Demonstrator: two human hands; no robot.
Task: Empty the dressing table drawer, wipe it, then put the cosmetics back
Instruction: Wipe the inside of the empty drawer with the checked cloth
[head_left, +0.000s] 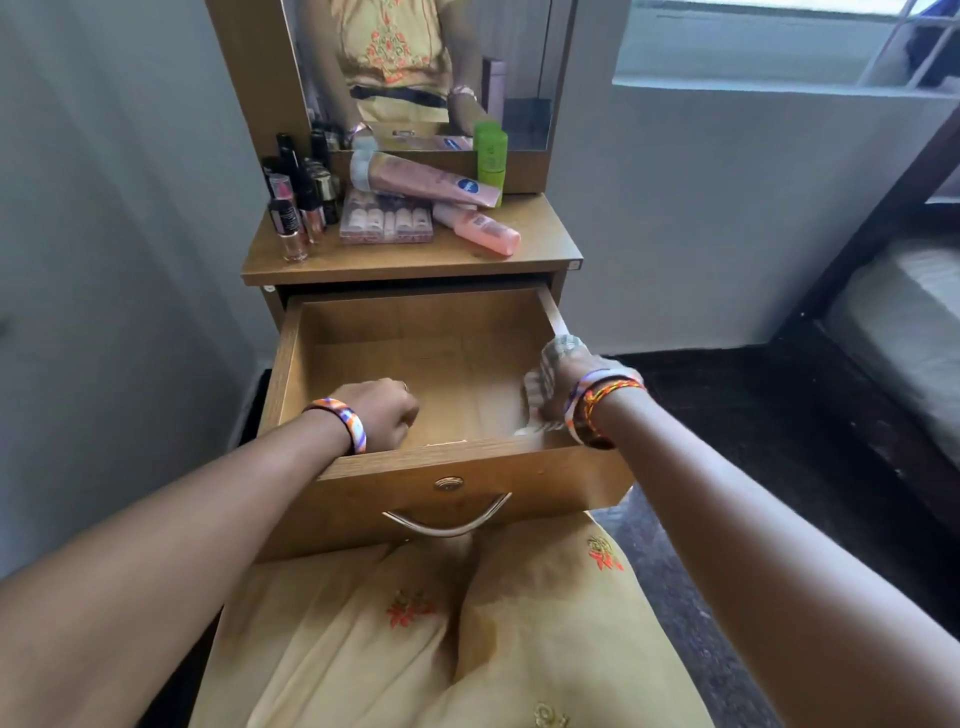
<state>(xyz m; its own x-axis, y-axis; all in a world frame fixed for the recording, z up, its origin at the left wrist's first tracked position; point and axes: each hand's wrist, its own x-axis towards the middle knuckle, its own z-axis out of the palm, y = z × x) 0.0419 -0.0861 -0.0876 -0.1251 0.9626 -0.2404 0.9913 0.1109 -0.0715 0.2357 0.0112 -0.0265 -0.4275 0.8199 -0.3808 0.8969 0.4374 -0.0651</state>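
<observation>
The wooden drawer (447, 462) stands pulled out, with nothing lying on its bare floor. My right hand (569, 371) grips a pale cloth (537, 395) against the drawer's right inner side; the cloth is blurred. My left hand (382, 410) is curled inside the drawer behind the front panel, and I cannot see anything in it. On the dressing table top (540, 228) lie the cosmetics: a pink tube (426, 179), a pink bottle (480, 228), a green bottle (491, 156), a palette (387, 218) and several small dark bottles (298, 200).
A mirror (415, 67) rises behind the table top. A grey wall runs along the left. A bed (904, 332) with a dark frame stands at the right, with dark floor between it and the table. My lap in yellow cloth sits under the drawer handle (447, 522).
</observation>
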